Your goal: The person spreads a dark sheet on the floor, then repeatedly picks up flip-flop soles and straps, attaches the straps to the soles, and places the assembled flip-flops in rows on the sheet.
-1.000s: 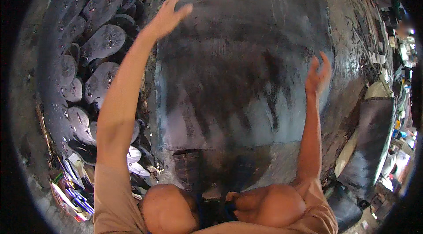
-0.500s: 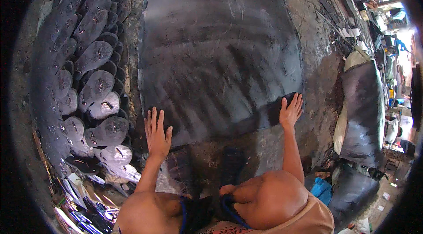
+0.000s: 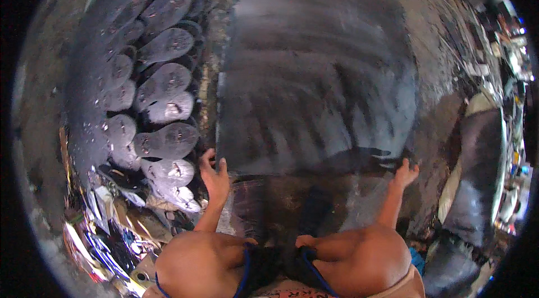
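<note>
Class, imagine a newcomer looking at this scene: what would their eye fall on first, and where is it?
Probably the large dark sheet spread across the middle of the picture. Next might come the dark, sole-shaped pieces overlapping in rows along the left side. The person's left hand and right hand also stand out, one by each of the sheet's near corners.

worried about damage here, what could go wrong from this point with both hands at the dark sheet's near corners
The left hand is close beside the rows of sole-shaped pieces, so a sideways move might knock some out of place.

The near edge of the dark sheet looks uneven toward the right hand, so an uneven pull could perhaps crease it or shift it askew.
</note>
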Action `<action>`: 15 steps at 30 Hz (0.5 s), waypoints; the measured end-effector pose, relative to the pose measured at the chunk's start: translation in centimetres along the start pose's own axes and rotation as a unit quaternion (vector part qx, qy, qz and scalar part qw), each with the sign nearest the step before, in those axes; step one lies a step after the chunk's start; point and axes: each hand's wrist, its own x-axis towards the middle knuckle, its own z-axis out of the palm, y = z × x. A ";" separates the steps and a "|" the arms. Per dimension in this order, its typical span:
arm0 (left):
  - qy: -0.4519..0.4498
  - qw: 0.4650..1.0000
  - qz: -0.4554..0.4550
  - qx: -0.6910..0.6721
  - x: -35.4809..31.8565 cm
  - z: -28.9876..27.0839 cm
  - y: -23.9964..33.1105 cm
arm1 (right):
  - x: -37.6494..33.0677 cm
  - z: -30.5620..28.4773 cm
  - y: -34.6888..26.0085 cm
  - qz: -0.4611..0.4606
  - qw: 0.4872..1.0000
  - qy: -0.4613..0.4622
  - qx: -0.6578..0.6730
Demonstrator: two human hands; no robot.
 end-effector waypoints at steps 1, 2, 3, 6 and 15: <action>-0.011 1.000 -0.024 -0.008 0.6 -0.8 -0.1 | 1.1 0.1 0.4 0.031 0.999 -0.013 0.038; 0.016 0.999 0.029 0.008 0.5 -0.6 0.7 | 4.4 -1.5 1.8 0.075 0.994 -0.021 0.071; 0.001 0.998 0.057 -0.005 0.5 -0.3 -0.3 | 7.0 -3.2 2.8 0.085 0.987 -0.088 0.108; -0.078 0.996 0.029 0.005 0.5 0.7 1.4 | 11.3 -5.3 4.0 -0.063 0.994 -0.048 0.071; -0.135 0.941 0.297 0.092 -1.6 -7.2 7.4 | -2.4 -0.7 2.8 -0.461 0.758 0.016 -0.461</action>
